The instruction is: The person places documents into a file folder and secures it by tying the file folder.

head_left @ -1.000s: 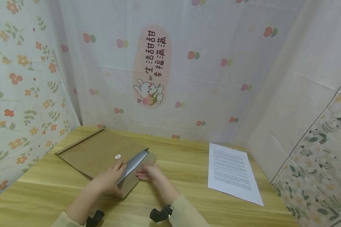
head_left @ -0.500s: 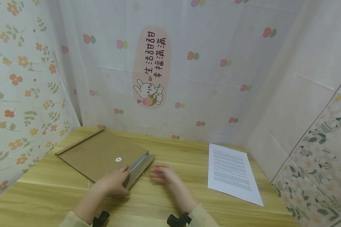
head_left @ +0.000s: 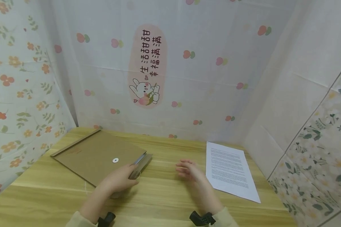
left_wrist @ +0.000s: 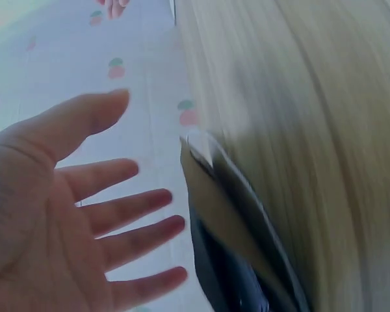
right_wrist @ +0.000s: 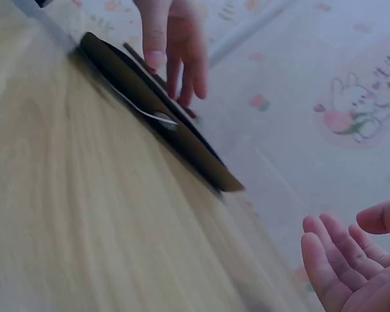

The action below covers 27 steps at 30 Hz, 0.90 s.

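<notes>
A brown kraft document envelope (head_left: 95, 154) lies on the table at the left, with a round white button on its upper face. Its mouth and flap face the right, and a pale sheet edge shows inside. A white string (right_wrist: 153, 117) hangs at the flap in the right wrist view. My left hand (head_left: 117, 180) is over the mouth corner, its fingers extended and thumb apart in the left wrist view. My right hand (head_left: 194, 175) hovers above the table, holding nothing, fingers loosely bent. Just right of it is a printed sheet of paper (head_left: 228, 170).
The wooden table (head_left: 164, 198) has pale fabric walls around it. A printed back curtain (head_left: 176, 82) rises directly behind the table, with floral cloth at both sides. Black cameras sit on both wrists.
My right hand has left the envelope flap and moved right, toward the printed sheet. The flap has risen and the mouth looks narrower. My left hand stays at the envelope, slightly shifted right.
</notes>
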{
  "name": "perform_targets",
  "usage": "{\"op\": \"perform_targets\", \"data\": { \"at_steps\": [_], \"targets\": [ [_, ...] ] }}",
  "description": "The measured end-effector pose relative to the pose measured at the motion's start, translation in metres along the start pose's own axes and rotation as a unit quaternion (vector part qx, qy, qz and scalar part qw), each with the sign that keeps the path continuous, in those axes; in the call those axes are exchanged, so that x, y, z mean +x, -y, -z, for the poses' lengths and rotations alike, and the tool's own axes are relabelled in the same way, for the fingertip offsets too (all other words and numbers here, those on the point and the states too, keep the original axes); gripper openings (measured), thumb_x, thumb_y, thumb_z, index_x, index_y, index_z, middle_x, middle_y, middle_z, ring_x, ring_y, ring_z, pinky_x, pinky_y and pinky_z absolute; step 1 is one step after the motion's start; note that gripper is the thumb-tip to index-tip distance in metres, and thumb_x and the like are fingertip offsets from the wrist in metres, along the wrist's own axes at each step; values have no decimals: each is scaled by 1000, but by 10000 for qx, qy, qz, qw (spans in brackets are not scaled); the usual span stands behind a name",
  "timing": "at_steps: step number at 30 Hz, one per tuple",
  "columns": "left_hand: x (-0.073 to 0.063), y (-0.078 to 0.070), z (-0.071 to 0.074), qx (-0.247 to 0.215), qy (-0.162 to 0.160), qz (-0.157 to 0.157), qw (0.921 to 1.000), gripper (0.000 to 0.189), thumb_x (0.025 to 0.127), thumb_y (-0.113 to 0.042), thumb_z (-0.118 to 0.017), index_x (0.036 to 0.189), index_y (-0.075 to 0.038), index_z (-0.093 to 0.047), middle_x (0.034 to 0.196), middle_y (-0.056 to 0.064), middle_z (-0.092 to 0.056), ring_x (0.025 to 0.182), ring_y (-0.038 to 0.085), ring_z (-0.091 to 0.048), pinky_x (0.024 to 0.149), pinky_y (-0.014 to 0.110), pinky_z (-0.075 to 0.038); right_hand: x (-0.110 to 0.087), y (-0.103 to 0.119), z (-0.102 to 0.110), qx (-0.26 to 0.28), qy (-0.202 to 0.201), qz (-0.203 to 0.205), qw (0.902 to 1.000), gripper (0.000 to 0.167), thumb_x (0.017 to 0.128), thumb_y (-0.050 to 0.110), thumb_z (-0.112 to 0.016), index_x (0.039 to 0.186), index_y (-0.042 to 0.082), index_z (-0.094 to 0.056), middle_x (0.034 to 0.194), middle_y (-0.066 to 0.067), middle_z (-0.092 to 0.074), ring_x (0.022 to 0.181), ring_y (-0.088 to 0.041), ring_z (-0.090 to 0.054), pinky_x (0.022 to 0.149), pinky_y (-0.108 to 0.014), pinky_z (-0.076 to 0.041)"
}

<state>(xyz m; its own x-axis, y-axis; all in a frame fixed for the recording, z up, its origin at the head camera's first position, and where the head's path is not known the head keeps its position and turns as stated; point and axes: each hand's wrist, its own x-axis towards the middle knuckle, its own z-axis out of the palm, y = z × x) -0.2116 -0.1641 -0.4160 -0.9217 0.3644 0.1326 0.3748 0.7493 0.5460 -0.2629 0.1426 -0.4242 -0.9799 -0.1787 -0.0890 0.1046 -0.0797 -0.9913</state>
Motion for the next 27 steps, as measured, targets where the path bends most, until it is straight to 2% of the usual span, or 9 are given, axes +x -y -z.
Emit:
{"op": "perform_targets", "data": {
  "at_steps": [3,8,13,17,21,23,27],
  "targets": [
    [8,-5,-6,-150,-265,-26,9995,58,88,-26,-68,137,-1,-50,134,20,-52,122,39,-48,98,55,-40,-1,7,14,-310,-153,53,9994,34,97,8,-51,125,-11,-45,109,-19,-65,93,-26,-67,81,-40,-54],
    [22,-19,-14,-797,-478,16,9957,54,90,-17,-65,139,-1,-47,134,19,-53,120,39,-51,97,54,-41,-11,21,36,-908,-457,174,9947,34,96,12,-56,123,-8,-53,113,-21,-64,98,-30,-65,87,-46,-51],
    [39,-34,-23,-1020,-591,44,9930,51,90,-14,-63,137,0,-49,122,20,-60,110,38,-57,88,54,-48,-22,38,61,-1388,-657,200,9879,36,97,17,-55,124,-7,-53,118,-21,-62,99,-30,-65,85,-44,-52],
    [51,-42,-35,-1396,-536,-41,9888,46,93,-20,-59,133,1,-52,115,17,-63,103,35,-60,80,50,-52,-28,46,79,-1731,-943,254,9801,37,97,18,-54,125,-6,-52,119,-22,-61,103,-33,-63,83,-41,-53],
    [61,-50,-48,-2156,-350,-176,9757,47,99,-30,-51,131,4,-51,115,18,-61,100,33,-60,77,45,-54,-29,49,96,-2070,-1212,257,9705,40,99,20,-53,128,-7,-50,123,-24,-59,108,-36,-60,83,-39,-53],
    [66,-56,-54,-2645,-203,-243,9639,48,102,-29,-46,131,9,-49,116,23,-59,101,38,-59,80,48,-53,-31,50,103,-2194,-1303,202,9667,42,99,22,-52,130,-7,-49,127,-24,-56,112,-37,-58,84,-40,-53],
    [77,-70,-67,-3303,25,-240,9436,49,103,-25,-40,129,16,-45,115,30,-58,101,46,-58,86,56,-48,-37,53,119,-2442,-1422,144,9591,47,101,25,-48,133,-10,-46,131,-26,-52,117,-40,-53,89,-44,-50]
  ]
}}
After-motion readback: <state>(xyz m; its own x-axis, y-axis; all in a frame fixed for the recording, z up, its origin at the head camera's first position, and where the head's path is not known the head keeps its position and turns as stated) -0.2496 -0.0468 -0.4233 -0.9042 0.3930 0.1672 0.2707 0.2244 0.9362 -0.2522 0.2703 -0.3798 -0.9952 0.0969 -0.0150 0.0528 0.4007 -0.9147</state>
